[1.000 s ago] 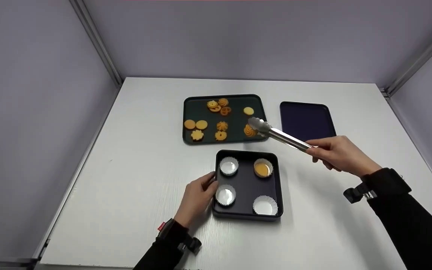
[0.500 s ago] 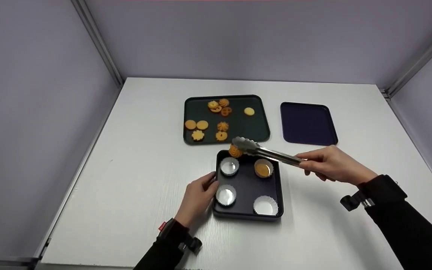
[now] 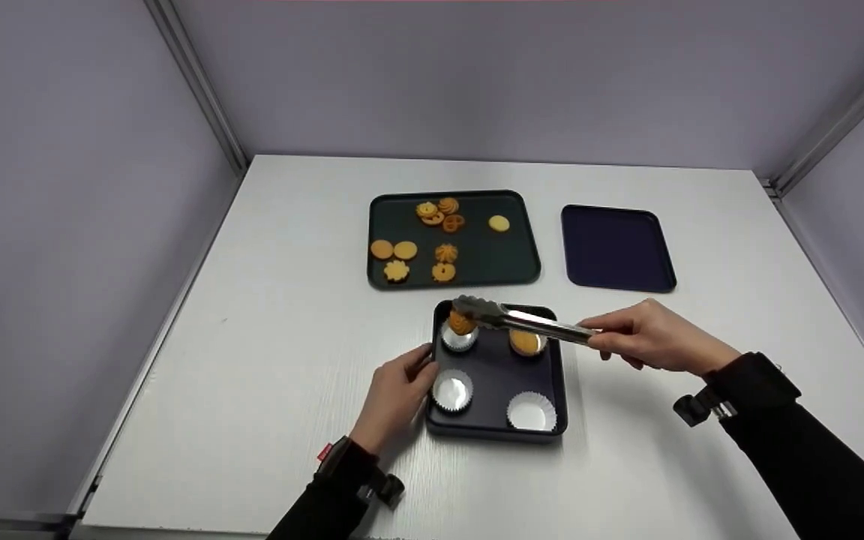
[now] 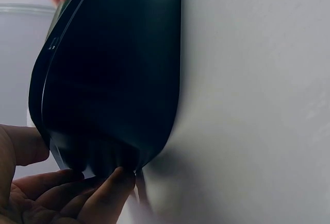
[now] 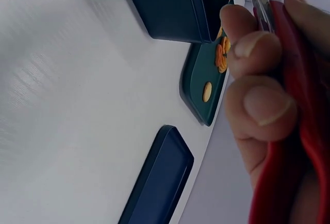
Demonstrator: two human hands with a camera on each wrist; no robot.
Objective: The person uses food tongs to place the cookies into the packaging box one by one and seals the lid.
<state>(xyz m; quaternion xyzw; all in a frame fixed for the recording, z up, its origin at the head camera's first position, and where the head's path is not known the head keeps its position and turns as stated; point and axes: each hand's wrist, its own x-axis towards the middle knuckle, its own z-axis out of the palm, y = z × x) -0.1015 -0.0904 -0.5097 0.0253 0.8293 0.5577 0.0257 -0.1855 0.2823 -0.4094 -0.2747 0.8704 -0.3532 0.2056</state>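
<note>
My right hand (image 3: 646,336) grips a pair of metal tongs (image 3: 529,322); their red handles (image 5: 299,105) show in the right wrist view. Between the tong tips is a swirled piped cookie (image 3: 462,322), right over the back-left paper cup (image 3: 459,341) of a deep, dark square box (image 3: 488,382). My left hand (image 3: 394,394) holds the box's left wall, thumb at the rim and fingers against the side (image 4: 103,95). The back-right cup (image 3: 526,343) has a round yellow-orange cookie in it. Two white cups, front left (image 3: 451,391) and front right (image 3: 532,412), show bare bottoms.
Behind the box lies a dark green tray (image 3: 477,279) with several cookies, among them a pretzel shape (image 3: 453,223) and a pale round one (image 3: 499,223). A flat navy tray (image 3: 616,247) is to its right. Partition walls (image 3: 477,82) enclose the white table (image 3: 252,375).
The tongs have carried the swirled cookie from the green tray's front right, forward and left, to the box's back-left cup. My left hand stays on the box.
</note>
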